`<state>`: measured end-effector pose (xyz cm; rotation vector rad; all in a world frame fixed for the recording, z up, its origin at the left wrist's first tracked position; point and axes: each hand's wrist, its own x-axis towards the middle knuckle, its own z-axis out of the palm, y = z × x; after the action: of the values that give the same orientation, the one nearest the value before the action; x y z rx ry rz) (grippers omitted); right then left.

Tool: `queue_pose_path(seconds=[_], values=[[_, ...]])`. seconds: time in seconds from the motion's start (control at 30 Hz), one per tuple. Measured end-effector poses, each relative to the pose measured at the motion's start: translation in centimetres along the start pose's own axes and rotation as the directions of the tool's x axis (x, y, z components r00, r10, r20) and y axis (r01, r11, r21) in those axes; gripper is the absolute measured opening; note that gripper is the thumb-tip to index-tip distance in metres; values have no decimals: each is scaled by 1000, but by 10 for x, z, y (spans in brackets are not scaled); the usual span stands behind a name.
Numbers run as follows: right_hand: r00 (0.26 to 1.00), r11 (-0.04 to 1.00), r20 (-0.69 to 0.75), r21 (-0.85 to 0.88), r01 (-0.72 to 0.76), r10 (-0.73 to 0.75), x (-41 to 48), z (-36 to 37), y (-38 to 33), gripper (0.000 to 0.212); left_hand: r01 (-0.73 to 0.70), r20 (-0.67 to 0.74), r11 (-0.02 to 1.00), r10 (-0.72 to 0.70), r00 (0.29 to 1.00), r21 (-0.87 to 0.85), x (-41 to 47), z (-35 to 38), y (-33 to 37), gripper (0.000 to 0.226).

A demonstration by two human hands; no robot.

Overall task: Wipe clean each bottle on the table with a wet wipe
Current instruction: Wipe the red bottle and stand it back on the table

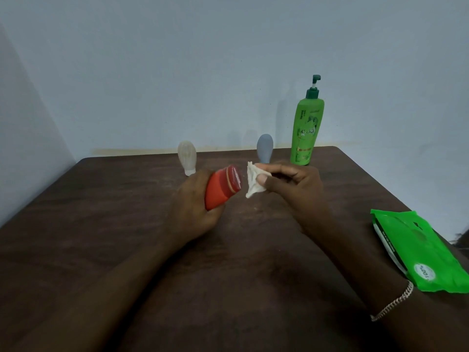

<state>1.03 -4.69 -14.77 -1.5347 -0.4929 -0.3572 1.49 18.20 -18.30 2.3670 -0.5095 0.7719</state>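
My left hand [194, 204] grips a small red squeeze bottle [220, 190] above the table, its cap end tilted up and to the right. My right hand [291, 184] pinches a crumpled white wet wipe [252, 184] between thumb and fingers, just right of the red bottle's cap with a small gap between them. A clear whitish squeeze bottle [187, 157] stands cap-down at the back left. A grey squeeze bottle [264, 148] stands behind my right hand. A tall green pump bottle [305, 130] stands at the back right.
A green pack of wet wipes [418, 252] lies at the right edge of the dark wooden table [101, 224]. A pale blue wall runs close behind the table's far edge. A chain bracelet [393, 304] sits on my right wrist.
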Motion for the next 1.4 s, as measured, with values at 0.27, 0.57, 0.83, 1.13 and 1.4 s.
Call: queue_pose_path(seconds=[0.27, 0.57, 0.83, 1.13, 1.4], values=[[931, 808, 185, -461, 366, -316, -6, 18, 5, 29, -36, 45, 999, 35, 998, 3, -2, 4, 2, 65], [942, 845, 126, -416, 335, -312, -3, 12, 4, 21, -115, 80, 992, 110, 991, 54, -5, 3, 0, 60], [934, 867, 162, -347, 357, -320, -7, 16, 3, 22, -11, 39, 998, 13, 999, -64, 0, 3, -2, 58], [955, 888, 77, -352, 295, -287, -1, 9, 4, 25, -100, 98, 995, 100, 990, 1, -1, 6, 5, 67], [892, 830, 264, -340, 442, -367, -7, 22, 1, 28, 13, 63, 993, -6, 998, -115, -1, -1, 2, 58]])
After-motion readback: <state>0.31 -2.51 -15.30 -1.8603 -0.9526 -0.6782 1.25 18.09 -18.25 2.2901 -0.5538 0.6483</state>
